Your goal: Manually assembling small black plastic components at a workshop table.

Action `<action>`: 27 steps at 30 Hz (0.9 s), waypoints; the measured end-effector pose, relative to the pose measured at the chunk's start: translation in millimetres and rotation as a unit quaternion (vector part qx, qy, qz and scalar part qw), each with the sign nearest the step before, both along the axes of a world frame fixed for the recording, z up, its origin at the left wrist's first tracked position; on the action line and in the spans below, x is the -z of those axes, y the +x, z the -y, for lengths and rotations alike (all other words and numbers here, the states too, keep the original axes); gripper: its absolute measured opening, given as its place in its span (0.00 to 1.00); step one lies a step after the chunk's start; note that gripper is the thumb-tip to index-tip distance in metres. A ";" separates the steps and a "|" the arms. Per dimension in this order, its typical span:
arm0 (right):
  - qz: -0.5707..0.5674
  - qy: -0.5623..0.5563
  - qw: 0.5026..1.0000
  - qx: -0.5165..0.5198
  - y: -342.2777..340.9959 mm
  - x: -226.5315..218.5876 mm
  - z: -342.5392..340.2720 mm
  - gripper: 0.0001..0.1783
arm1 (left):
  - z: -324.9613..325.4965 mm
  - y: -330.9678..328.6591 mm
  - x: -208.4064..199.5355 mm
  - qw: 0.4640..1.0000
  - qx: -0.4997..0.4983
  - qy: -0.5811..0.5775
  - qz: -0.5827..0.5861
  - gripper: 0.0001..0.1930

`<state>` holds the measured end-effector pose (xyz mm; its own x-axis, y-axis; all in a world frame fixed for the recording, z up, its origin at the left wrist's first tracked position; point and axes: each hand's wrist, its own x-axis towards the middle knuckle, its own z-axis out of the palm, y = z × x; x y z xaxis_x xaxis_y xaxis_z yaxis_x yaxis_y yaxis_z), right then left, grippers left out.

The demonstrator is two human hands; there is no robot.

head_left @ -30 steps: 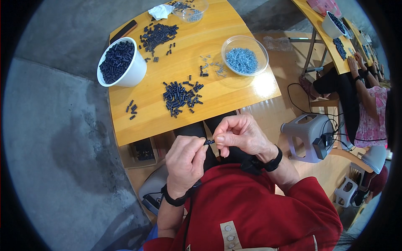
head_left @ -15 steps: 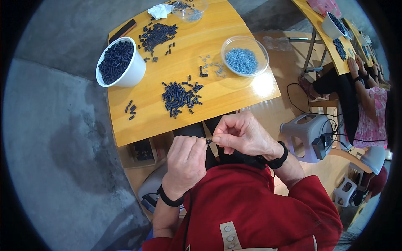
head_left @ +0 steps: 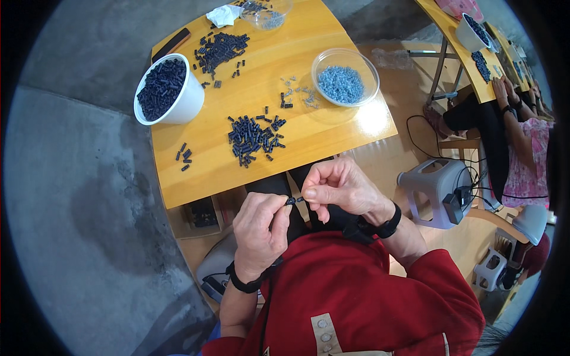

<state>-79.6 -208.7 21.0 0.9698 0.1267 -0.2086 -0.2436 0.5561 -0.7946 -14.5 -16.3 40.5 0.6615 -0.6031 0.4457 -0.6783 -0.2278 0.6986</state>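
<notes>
Above my lap, just off the table's near edge, both hands meet fingertip to fingertip. My left hand is closed in a pinch on a small black cylindrical piece, whose end sticks out between thumb and forefinger. My right hand pinches a tiny greyish part right beside that end; its kind is too small to make out. On the table ahead lies a pile of similar black pieces. To its right, small clear bits are scattered near a clear round bowl of bluish translucent pieces.
A white tub full of black pieces stands at the table's left edge. Behind lie another black pile, a dark flat object, white tissue and a second clear bowl. Right: a grey stool with cables, and people at another table.
My fingertips have drawn slightly apart, so more of the black piece and the greyish part shows. My left hand has turned a little, its thumb now more visible.
</notes>
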 end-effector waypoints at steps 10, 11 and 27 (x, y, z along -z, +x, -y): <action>-0.008 -0.052 0.999 -0.005 -0.3 -6.0 -1.8 0.09 | 0.6 -2.2 -3.7 0.999 0.012 0.012 0.033 0.10; -0.008 -0.052 0.999 -0.004 -0.1 -7.7 -2.1 0.09 | 0.5 -2.0 -3.5 0.999 0.012 0.012 0.044 0.11; 0.000 0.129 0.991 -0.027 8.3 24.5 -13.2 0.07 | 1.8 -1.4 2.1 0.998 0.023 0.036 0.045 0.10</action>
